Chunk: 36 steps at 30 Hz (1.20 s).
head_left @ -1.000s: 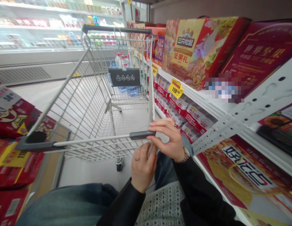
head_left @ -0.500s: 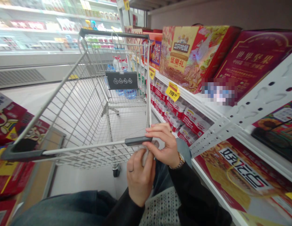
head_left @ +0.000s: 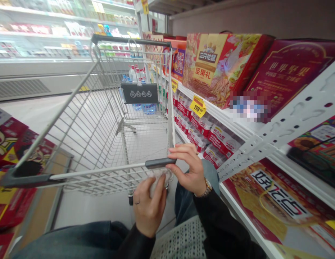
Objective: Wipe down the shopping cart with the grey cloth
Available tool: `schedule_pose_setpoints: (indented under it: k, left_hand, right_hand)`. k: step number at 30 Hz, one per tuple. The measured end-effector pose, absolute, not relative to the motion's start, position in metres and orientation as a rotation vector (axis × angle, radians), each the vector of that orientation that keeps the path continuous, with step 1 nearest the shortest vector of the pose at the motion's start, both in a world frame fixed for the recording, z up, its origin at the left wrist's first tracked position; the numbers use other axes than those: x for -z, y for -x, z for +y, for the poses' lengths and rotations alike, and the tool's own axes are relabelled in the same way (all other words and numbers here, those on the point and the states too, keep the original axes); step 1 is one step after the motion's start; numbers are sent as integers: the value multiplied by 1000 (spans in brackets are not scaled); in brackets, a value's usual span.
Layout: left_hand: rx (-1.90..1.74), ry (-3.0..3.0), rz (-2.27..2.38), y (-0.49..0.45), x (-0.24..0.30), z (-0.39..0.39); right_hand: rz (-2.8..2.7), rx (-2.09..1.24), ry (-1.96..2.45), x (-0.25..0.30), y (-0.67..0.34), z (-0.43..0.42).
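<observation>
An empty wire shopping cart (head_left: pixel 108 122) stands in front of me in a store aisle. My right hand (head_left: pixel 189 169) pinches the grey right corner of the cart's near rim (head_left: pixel 159 163). My left hand (head_left: pixel 148 203), with a ring on one finger, is closed around a small pale, clear-wrapped object (head_left: pixel 160 177) that it presses up just under that corner. I cannot make out what the object is. Both sleeves are black.
White shelves (head_left: pixel 264 144) on the right carry large red gift boxes (head_left: pixel 221 64), yellow price tags (head_left: pixel 197 106) and rows of red-and-white packs (head_left: pixel 218 138). Red boxes (head_left: pixel 10 144) are stacked at the left. A chilled display case (head_left: pixel 48 43) runs along the far wall.
My left hand has slid down and to the left under the rim, and the pale object shows more. My right hand stays on the cart corner. The view has shifted slightly.
</observation>
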<state>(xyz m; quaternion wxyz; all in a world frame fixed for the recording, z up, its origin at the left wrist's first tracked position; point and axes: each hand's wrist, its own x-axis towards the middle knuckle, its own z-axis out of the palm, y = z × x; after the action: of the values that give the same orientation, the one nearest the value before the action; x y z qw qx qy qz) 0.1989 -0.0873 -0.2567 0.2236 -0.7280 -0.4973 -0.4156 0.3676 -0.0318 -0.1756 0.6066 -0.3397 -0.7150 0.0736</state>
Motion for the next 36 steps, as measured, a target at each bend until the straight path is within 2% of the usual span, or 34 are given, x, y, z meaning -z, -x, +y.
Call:
schedule_pose_setpoints:
  k: [3,20,27,36]
  left_hand:
    - [1168,2082,-1382,-195,265,-85]
    - [1279,2092,-1396,-180,236,-84]
    - [1251,2128,-1372,-179,260,-77]
    - [1269,2113,-1409,-175,252,-76]
  right_hand:
    - [-1635,-155,795,180,-366,-31]
    - [-1592,-89,852,190,-374,-26]
    - [-1551,-104,876,191,-376,-26]
    - [-1556,-88,882,192,-376,-23]
